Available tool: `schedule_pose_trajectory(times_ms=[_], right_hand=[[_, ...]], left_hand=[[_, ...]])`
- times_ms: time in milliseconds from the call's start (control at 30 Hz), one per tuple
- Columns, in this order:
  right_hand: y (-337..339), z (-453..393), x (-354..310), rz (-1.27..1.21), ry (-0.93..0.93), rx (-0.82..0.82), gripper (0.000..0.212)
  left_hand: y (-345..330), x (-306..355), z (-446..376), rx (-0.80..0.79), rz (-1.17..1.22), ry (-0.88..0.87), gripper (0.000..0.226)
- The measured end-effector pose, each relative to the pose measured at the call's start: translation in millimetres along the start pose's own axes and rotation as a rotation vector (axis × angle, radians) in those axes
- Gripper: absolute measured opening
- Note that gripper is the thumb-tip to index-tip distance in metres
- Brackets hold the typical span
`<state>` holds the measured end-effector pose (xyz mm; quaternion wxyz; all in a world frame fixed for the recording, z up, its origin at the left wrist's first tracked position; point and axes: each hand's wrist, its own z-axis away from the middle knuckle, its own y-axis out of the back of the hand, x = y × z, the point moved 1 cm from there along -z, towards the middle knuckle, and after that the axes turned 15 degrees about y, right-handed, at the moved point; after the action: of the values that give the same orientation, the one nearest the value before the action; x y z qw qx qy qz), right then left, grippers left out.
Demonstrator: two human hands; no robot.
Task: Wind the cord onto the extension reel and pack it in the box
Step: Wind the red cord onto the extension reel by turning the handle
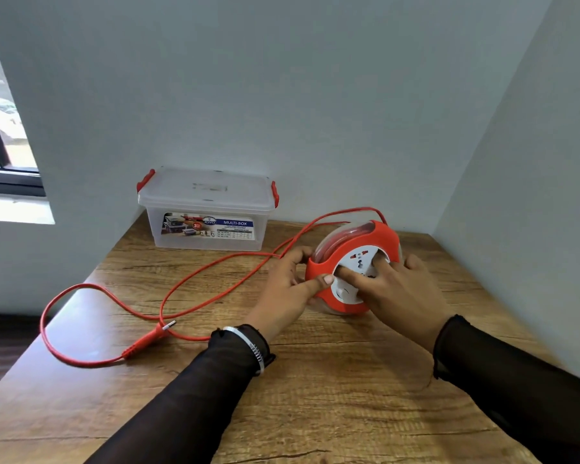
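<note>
A round red extension reel (352,246) with a white socket face stands tilted on edge on the wooden table (315,396). My left hand (287,289) grips its left rim, thumb on the red front. My right hand (395,289) lies over the white face, with fingers pressed on the centre disc. The red cord (195,276) leaves the top of the reel, loops across the table to the left and ends in a red plug (154,333) lying near the table's left edge. A clear plastic box (208,212) with red clips stands at the back, lid on.
Grey walls close the table in at the back and on the right. A window (0,135) sits at the far left. The table's left edge drops to a dark floor (0,346); part of the cord loop hangs past that edge.
</note>
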<state>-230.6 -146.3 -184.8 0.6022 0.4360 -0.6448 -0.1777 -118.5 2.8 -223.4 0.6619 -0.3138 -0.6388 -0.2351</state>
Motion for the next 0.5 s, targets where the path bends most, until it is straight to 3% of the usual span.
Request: schedule_pose_trajectory(times_ms=[333,500], right_hand=[[-12,1,-23,-0.390,-0.401,0.156,0.061],[-15,-2,-32,-0.719,-0.628,0.257,0.062]], left_hand=[[-3,-6,-4,0.059,-0.040,-0.003,0.028],[-6,-9,-6,0.071,-0.041,0.025,0.038]])
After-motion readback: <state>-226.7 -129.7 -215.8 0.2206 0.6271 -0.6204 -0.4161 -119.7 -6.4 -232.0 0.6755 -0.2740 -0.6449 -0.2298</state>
